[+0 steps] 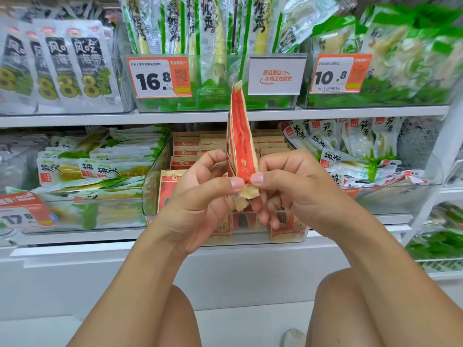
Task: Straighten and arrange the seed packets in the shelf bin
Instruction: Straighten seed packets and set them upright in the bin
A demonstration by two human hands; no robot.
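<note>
Left hand (200,196) and right hand (295,191) pinching the bottom edge of a red seed packet (239,146) between thumbs and fingers, packet upright and edge-on before the clear shelf bin (152,176), remaining packets (186,146) partly hidden behind hands, print unreadable

left hand (200,194) + right hand (288,189) pinch upright seed packet (239,146) | above clear bin (150,194) of packets
</note>
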